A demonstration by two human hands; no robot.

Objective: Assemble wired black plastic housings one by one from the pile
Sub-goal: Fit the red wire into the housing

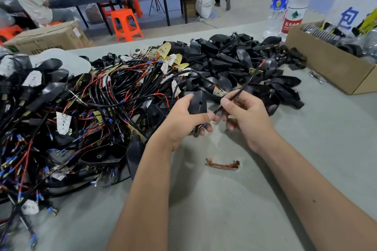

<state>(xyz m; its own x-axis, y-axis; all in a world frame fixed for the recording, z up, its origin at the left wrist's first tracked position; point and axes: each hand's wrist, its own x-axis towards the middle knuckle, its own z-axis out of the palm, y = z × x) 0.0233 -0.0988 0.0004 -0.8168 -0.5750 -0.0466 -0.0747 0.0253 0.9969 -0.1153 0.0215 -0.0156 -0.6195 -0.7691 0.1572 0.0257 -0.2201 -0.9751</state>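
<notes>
Gripping a black housing [197,104] at centre frame, the left hand [184,122] is wrapped around it, while the right hand [247,117] pinches a black wire [242,87] running toward one o'clock; the pile [126,91] lies at ten o'clock on the table [224,199].

Black housing [197,104]: moulded plastic, smooth, semi-gloss. Cable [242,87]: black sheath, smooth, slight sheen. Pile of housings [234,61], far centre: the same glossy black plastic. Wire harnesses [81,108], left: red and black insulated leads with blue sleeves and brass-coloured metal terminals; attached boards look matt yellow and white. Table surface [224,199]: grey-green, matt, cloth-like. Strip [222,164], near centre: translucent orange plastic, glossy. Box [330,67], right: brown corrugated cardboard, matt. Bottles [289,4], far right: clear glossy plastic with printed labels.
</notes>
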